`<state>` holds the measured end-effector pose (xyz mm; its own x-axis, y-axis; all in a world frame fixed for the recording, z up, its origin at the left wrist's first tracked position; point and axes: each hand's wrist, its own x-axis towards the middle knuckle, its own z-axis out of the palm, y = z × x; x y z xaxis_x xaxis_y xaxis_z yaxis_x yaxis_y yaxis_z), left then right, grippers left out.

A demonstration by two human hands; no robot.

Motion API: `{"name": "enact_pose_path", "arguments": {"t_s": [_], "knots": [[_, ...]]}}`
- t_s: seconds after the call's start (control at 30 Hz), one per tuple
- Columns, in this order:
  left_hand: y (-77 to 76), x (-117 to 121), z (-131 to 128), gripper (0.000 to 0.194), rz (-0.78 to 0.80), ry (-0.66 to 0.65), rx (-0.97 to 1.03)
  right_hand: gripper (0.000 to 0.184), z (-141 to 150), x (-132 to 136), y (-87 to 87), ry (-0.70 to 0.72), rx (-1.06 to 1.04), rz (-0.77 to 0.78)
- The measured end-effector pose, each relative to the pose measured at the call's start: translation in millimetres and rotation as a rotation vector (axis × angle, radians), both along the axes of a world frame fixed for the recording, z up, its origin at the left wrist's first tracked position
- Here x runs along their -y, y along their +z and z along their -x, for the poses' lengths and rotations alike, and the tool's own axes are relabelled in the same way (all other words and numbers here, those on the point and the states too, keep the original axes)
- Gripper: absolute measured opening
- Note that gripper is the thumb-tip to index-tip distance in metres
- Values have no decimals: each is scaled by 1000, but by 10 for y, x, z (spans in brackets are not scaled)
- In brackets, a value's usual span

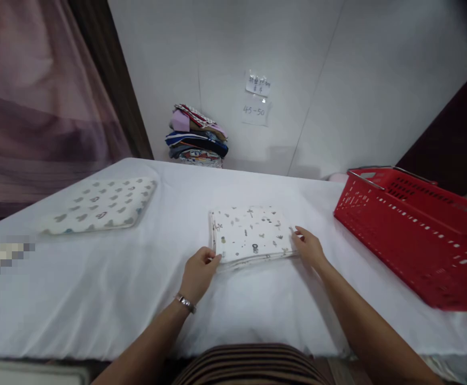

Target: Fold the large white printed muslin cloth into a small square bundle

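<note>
A folded white cloth (253,232), printed with small palm trees and other little figures, lies flat in several layers on the white-covered table (137,289) before me. At its near left corner my left hand (199,272) is closed, thumb and fingers pinching the edge. My right hand (308,247) grips the right edge near the front corner, its fingers partly hidden by the angle. Farther left lies another folded white cloth (105,203) with grey-green cloud-like shapes, apart from both hands.
A red perforated plastic basket (410,235) with metal handles stands on the right. Behind the table's far edge rises a stack of folded fabrics (197,136) against the white wall. Handwritten paper notes (256,110) hang there. A pinkish curtain (45,107) is at the left.
</note>
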<state>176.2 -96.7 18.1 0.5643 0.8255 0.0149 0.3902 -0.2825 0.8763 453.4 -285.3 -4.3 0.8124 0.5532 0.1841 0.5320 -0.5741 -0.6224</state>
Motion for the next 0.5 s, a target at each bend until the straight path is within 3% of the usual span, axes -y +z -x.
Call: {"name": "enact_pose_path", "arguments": {"t_s": [0.2, 0.33, 0.5], "knots": [[-28, -11, 3, 23, 168, 43, 64, 50, 30, 23, -51, -16, -20, 14], [-41, -37, 26, 25, 173, 19, 53, 48, 66, 49, -16, 4, 7, 86], [-83, -32, 18, 20, 127, -11, 68, 46, 148, -75, 163, 113, 275, 179]]}}
